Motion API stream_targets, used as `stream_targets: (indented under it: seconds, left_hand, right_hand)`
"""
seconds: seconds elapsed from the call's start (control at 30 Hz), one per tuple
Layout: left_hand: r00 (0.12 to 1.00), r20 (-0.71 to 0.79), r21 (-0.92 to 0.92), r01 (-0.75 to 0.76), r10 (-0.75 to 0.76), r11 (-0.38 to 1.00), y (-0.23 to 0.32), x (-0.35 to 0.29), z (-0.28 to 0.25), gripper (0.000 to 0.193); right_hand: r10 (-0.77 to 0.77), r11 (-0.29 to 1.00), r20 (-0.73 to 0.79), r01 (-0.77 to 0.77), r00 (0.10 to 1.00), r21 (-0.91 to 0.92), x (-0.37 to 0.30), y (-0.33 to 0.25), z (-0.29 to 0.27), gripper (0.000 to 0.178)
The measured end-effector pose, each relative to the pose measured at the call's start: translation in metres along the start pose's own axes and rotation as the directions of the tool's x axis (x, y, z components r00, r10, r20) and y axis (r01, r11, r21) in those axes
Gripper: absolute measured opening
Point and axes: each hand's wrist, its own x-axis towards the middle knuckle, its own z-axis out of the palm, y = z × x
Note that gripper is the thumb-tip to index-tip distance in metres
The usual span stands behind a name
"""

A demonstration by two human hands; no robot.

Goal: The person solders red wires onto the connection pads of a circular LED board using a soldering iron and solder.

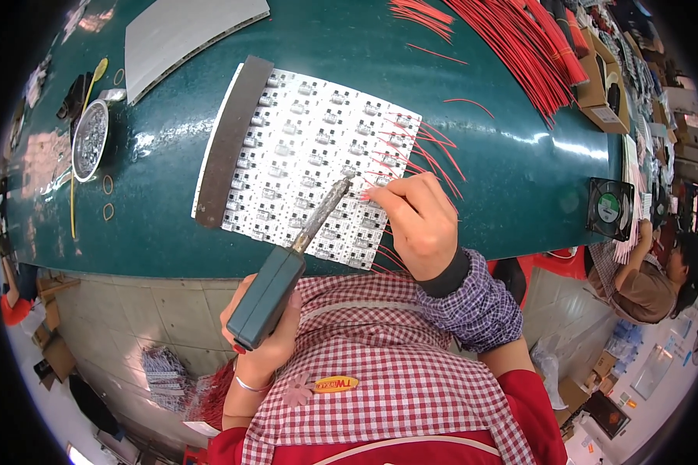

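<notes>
My left hand (278,347) is wrapped round the dark green handle of a soldering iron (267,291). Its metal shaft slants up and away, and the tip meets a white panel of circuit boards (295,128). Rows of small black and silver parts cover the panel. Just right of the tip, my right hand (425,229) has its thumb and forefinger pinched on a thin red wire; the wire's far end is hidden. Several other red wires (440,161) stick out along the panel's right side. A dark brown bar (233,147) lies over the panel's left edge.
Left on the green table (167,209) stand a white bowl (91,141) of small parts, a yellow stick (99,70) and rubber bands. A grey board (186,39) lies behind. Far right are red wire bundles (512,54), a cardboard box (603,85), a black fan (610,208) and a seated co-worker (644,279).
</notes>
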Motion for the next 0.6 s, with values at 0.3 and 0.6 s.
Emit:
stream_targets:
  seconds: [0.3,0.6]
  left_hand:
    - [0.999,0.049,0.034,0.021,-0.023,0.999,-0.0020,-0.0077,-0.0007,0.025]
    - [0.998,0.055,0.063,0.012,-0.015,0.998,0.0025,-0.0074,-0.0023,0.024]
  right_hand:
    - [0.024,0.999,0.052,-0.026,0.998,0.035,-0.0020,0.0004,0.0000,0.035]
    - [-0.003,0.999,0.072,0.000,0.997,0.046,-0.0015,0.0061,-0.0013,0.028]
